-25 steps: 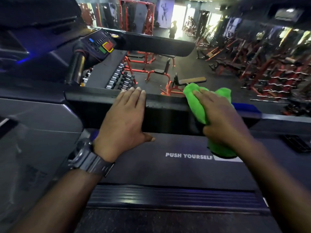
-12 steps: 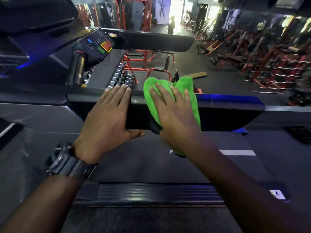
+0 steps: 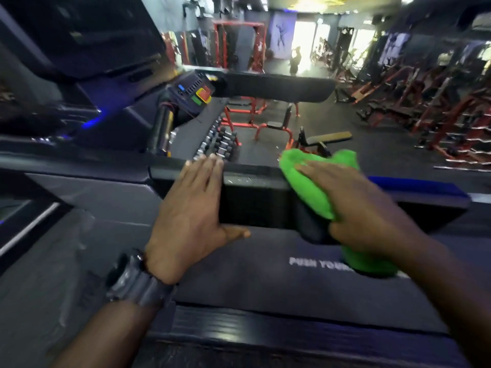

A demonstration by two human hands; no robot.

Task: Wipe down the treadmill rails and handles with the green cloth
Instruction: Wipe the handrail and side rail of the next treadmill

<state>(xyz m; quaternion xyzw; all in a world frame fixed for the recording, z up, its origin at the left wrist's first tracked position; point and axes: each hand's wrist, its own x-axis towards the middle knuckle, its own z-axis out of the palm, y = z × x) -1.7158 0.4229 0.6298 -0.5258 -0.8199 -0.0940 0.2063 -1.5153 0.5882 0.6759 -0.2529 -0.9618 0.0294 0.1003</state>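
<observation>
A black treadmill side rail point(image 3: 255, 197) runs across the middle of the head view. The green cloth point(image 3: 305, 187) is draped over its top and front, and its lower end hangs down to the belt. My right hand point(image 3: 358, 208) lies flat on the cloth with straight fingers and presses it against the rail. To its left, my left hand point(image 3: 191, 208) rests flat on the bare rail, fingers over the top edge and thumb along the lower edge. A dark watch point(image 3: 132, 280) sits on the left wrist.
Below the rail lies the treadmill belt point(image 3: 265, 288) with white lettering. The far padded handrail point(image 3: 273, 87) and a control pad with red and green buttons point(image 3: 196, 94) are at upper centre. Beyond them stand dumbbell racks, red benches and a distant person.
My right hand slid the cloth left along the rail up to my left hand, then back to the right. The left hand stayed on the rail.
</observation>
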